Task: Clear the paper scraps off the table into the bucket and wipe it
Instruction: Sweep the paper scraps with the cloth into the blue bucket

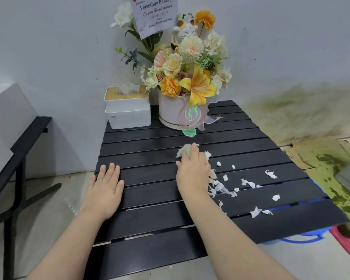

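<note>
White paper scraps (249, 183) on slatted table (150, 219) beside right hand (193, 174).

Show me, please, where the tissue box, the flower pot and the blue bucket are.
tissue box (129, 117): head view, white front wall.
flower pot (169, 111): head view, pale side wall.
blue bucket (303, 238): head view, rim beneath the table.

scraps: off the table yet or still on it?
Still on it. The paper scraps lie strewn over the right side of the slatted table, beside the right hand, which presses a wad of tissue onto the slats.
</note>
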